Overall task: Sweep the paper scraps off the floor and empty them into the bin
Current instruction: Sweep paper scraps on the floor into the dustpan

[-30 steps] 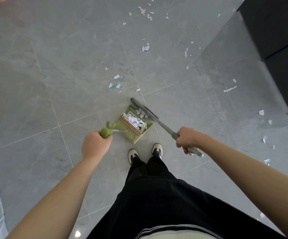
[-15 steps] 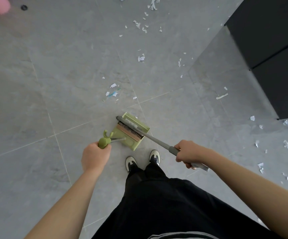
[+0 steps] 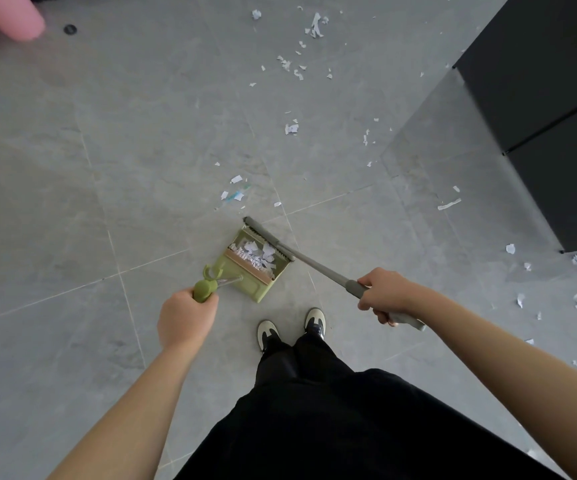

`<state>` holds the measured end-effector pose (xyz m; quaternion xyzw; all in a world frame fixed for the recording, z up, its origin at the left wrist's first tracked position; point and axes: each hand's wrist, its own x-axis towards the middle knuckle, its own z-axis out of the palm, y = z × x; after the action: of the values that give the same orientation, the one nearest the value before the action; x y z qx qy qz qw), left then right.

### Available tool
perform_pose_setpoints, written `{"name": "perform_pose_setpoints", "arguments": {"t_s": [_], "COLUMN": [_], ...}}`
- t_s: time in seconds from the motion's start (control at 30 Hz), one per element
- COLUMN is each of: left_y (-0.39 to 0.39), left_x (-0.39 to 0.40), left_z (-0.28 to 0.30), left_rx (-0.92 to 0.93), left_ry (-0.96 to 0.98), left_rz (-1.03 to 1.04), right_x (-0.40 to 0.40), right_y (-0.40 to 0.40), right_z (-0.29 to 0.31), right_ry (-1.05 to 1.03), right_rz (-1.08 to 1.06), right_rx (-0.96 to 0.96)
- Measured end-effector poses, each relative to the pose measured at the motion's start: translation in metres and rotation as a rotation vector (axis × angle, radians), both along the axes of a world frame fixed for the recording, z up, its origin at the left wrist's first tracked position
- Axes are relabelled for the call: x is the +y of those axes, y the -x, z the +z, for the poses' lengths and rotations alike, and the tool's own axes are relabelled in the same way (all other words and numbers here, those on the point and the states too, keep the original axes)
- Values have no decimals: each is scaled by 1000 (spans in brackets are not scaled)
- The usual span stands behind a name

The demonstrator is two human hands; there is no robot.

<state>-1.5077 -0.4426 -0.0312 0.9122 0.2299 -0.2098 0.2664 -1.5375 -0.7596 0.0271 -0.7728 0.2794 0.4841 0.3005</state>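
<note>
The grey tiled floor (image 3: 141, 168) is carrying white paper scraps (image 3: 291, 128), scattered in patches ahead of the person and off to the right beside the dark cabinet (image 3: 539, 98). A pink object (image 3: 13, 19) is showing at the top left corner.

The green dustpan (image 3: 257, 265) is sitting on the floor just ahead of the black-and-white shoes (image 3: 290, 329), and it is holding a heap of torn white paper against its back wall. Its mouth is facing up and to the right, away from the person, while its thin upright handle is rising toward the camera and ending in a green grip.

The broom (image 3: 314, 263) is lying along the open lip of the pan, its narrow grey head touching that edge. Its long axis is running from the upper left at the head down to the lower right at the handle end.

Half a second ago the broom head was lying across the middle of the pan and hiding what was inside; now it is sitting at the far edge and the paper heap is showing.

The left hand (image 3: 186, 317) is clenching round the green grip of the dustpan handle. The right hand (image 3: 385, 294) is wrapping its fingers round the grey broom handle near its end.
</note>
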Motion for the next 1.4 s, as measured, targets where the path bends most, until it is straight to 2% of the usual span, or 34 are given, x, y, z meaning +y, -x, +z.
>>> {"name": "perform_pose_setpoints", "arguments": {"t_s": [0.33,0.57,0.63,0.87,1.17,1.4], "left_y": [-6,-6,-6,-9,-47,-95], "left_x": [34,64,73,84,81,71], "left_z": [4,6,6,12,13,14], "left_rx": [-34,-83,-86,-105,-97,-92], "left_ry": [-30,-51,-45,-67,-98,-72], "left_rz": [68,130,158,208,292,375], "right_x": [16,47,54,67,66,41], "right_y": [-10,-16,-23,-56,-138,-212], "right_z": [-13,-29,-33,-42,-59,-63], "right_ry": [-53,-208,-243,-331,-503,-531], "right_rz": [-322,-753,-809,-852,-1068,-971], "right_rx": [21,52,58,60,24,91]}}
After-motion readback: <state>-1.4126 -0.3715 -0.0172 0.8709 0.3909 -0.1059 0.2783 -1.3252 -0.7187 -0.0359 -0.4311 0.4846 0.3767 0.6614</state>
